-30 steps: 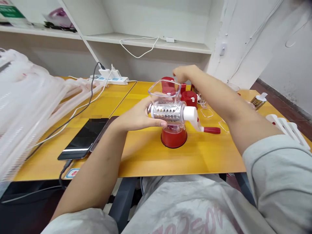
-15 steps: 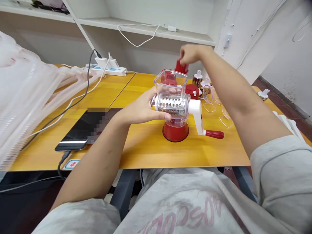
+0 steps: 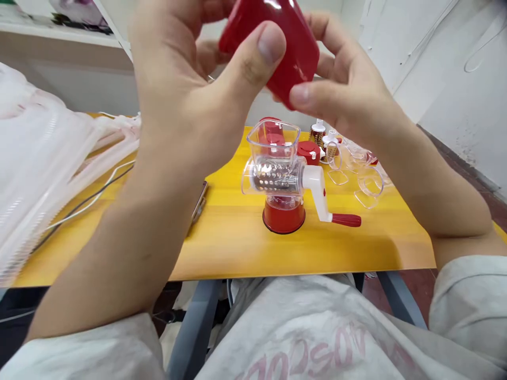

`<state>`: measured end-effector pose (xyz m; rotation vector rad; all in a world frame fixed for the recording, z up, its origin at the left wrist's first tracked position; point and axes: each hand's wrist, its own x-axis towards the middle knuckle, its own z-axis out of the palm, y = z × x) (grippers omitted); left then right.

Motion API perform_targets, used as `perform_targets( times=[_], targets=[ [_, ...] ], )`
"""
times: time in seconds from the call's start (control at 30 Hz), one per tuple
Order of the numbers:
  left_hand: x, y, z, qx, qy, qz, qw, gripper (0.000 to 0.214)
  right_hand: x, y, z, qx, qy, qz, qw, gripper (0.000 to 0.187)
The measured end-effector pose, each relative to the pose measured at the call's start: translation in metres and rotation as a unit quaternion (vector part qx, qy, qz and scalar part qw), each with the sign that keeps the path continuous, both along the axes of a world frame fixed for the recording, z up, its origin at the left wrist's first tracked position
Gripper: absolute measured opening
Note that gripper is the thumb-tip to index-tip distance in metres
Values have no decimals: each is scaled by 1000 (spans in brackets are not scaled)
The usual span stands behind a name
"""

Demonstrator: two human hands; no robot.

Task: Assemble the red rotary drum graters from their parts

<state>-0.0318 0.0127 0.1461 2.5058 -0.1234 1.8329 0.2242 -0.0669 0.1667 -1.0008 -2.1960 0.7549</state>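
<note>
Close to the camera, both of my hands are raised around a glossy red plastic food pusher (image 3: 297,47). My left hand (image 3: 190,100) grips its left side, the thumb pressed across the near face. On the opposite side, my right hand (image 3: 344,84) pinches a lower corner between thumb and fingers. Below them a rotary grater (image 3: 279,177) stands upright on the table, untouched. It has a clear hopper (image 3: 273,138), a perforated metal drum, a red base (image 3: 284,215) and a white crank (image 3: 316,184) with a red handle.
Behind the grater are red plastic parts (image 3: 308,150) and spare grating drums (image 3: 317,132). Clear plastic housings (image 3: 370,182) stand to its right on the yellow table (image 3: 237,253). White plastic bags (image 3: 43,174) and cables lie at the left. A phone edge (image 3: 199,200) shows beside my left forearm.
My left hand has let go of the grater and risen to the red food pusher. My right hand has brought the pusher from the back of the table up close to the camera.
</note>
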Motion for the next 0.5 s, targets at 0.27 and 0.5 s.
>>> perform_targets(
  times=[0.27,0.5],
  targets=[
    [-8,-39,5,-208,149,-17,967,61,8,-22,-6,74,52,21,996,81],
    [-23,-36,-23,-232,239,-18,943,70,29,-46,-11,68,-1,-20,998,93]
  ],
)
